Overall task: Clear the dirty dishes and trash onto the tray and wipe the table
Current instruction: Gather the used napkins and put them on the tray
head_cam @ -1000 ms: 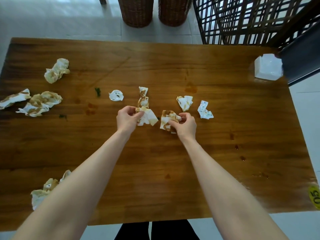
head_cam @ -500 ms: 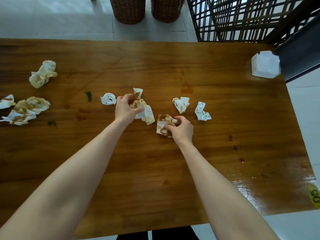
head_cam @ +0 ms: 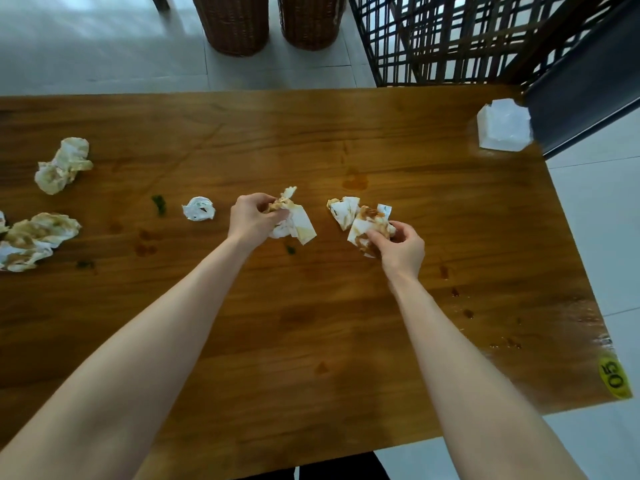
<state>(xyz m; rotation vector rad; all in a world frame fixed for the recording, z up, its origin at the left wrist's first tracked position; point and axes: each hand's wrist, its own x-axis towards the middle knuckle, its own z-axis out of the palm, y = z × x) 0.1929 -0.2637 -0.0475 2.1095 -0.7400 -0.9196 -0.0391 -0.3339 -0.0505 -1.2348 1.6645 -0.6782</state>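
My left hand [head_cam: 251, 218] grips a bunch of stained, crumpled napkins [head_cam: 296, 220] near the middle of the wooden table [head_cam: 311, 323]. My right hand [head_cam: 398, 245] grips another sauce-stained napkin wad [head_cam: 369, 221], which overlaps a small crumpled napkin [head_cam: 343, 209] lying on the table and another scrap [head_cam: 384, 209] behind it. A small white napkin ball [head_cam: 198, 208] lies just left of my left hand. More soiled napkins lie at the far left: one [head_cam: 62, 164] further back and a larger pile [head_cam: 33, 237] at the edge. No tray is in view.
A white tissue packet [head_cam: 504, 129] sits at the table's back right corner. Brown sauce spots [head_cam: 355, 181] and green scraps [head_cam: 159, 203] mark the wood. Two wicker baskets [head_cam: 235, 22] and a dark lattice screen [head_cam: 450, 36] stand behind the table. A yellow sticker [head_cam: 614, 375] marks the right front corner.
My left hand gathered the tall stained napkin into its bunch. My right hand carried its wad to the right, up against the two small napkins there.
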